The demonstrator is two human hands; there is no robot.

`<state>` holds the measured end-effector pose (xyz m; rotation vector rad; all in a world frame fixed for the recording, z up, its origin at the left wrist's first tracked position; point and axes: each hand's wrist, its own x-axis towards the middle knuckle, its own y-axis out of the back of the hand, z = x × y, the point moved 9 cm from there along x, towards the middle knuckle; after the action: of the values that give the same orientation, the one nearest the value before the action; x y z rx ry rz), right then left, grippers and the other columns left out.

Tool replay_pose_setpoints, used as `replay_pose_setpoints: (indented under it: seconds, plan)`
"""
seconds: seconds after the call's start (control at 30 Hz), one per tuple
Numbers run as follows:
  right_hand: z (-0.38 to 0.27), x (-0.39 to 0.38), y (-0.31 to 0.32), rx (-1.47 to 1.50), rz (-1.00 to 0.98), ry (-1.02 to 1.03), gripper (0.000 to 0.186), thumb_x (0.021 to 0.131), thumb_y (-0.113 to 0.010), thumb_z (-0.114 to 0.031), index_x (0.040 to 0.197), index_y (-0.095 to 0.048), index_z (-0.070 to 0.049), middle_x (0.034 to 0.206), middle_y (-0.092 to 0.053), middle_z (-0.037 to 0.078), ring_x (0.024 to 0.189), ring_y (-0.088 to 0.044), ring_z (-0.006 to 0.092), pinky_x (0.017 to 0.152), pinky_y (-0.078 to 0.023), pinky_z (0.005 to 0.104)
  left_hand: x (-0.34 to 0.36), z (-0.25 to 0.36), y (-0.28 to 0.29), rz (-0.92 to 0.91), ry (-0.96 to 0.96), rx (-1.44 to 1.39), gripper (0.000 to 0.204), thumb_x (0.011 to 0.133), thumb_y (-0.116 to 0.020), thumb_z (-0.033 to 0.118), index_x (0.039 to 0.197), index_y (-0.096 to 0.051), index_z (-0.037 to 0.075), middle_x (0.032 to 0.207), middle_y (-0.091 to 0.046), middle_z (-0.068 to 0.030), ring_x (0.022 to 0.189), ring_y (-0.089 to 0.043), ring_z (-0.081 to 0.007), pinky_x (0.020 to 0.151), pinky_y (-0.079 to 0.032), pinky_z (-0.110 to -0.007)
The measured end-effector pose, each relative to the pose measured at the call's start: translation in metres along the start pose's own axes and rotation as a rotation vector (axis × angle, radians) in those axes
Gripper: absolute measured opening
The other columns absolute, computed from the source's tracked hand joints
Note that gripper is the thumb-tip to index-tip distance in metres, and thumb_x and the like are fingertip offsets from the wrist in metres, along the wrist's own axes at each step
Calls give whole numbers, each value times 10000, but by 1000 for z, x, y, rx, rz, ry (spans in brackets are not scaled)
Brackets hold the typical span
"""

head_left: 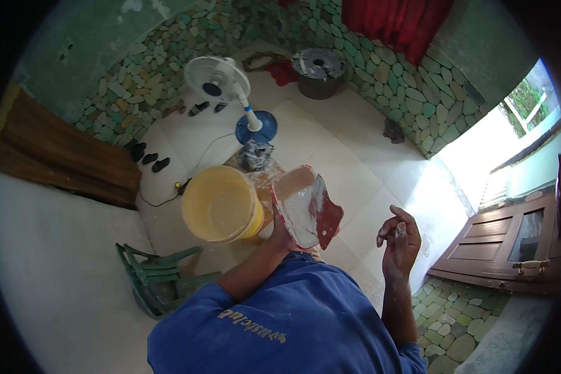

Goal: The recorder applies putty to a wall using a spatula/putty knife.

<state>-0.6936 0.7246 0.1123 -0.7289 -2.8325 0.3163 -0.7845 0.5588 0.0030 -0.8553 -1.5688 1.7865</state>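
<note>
The left hand (pixel 279 235) grips a flat red board (pixel 305 209) and holds it tilted, just beside the yellow bucket (pixel 221 204). The board is already smeared with white paste, but I judge the spreading work is not finished. The right hand (pixel 400 240) holds nothing; its whitened fingers are loosely curled in the air, apart from the board.

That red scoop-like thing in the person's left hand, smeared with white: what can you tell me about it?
The red scoop looks like a piece of cut plastic, curved like an open trough, with ragged edges. Its inside is coated with white paste, thickest along the middle; bare dark red shows at its right edge. It is held up, tilted, beside the yellow bucket, above the tiled floor. The left hand grips its lower end from below; the right hand is apart from it, fingers dusted white.
</note>
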Motion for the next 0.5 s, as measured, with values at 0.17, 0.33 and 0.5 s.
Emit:
replay_pose_setpoints:
  seconds: [0.17,0.33,0.5]
  plan:
    - [1,86,64,-48,90,33,322,952,-492,-222,1157,-540,22,710,-520,44,610,-474,96,524,-402,233,104,7,21,74,-19,-84,622,844,-486,584,1233,-511,99,1168,-584,-127,1049,-576,-297,932,-447,-480]
    - [9,172,123,-91,191,4,289,953,-454,-161,1164,-539,16,703,-514,37,605,-469,88,521,-401,231,234,17,20,-24,-29,12,733,838,-344,714,1329,-430,177,1291,-504,-60,1172,-498,-249,998,-400,-455]
    - [9,257,171,-163,130,59,314,980,-426,-179,1209,-503,21,739,-522,30,631,-478,68,520,-407,212,347,21,12,-48,1,110,817,802,-279,780,1354,-387,187,1268,-503,-62,1147,-513,-249,992,-408,-459]
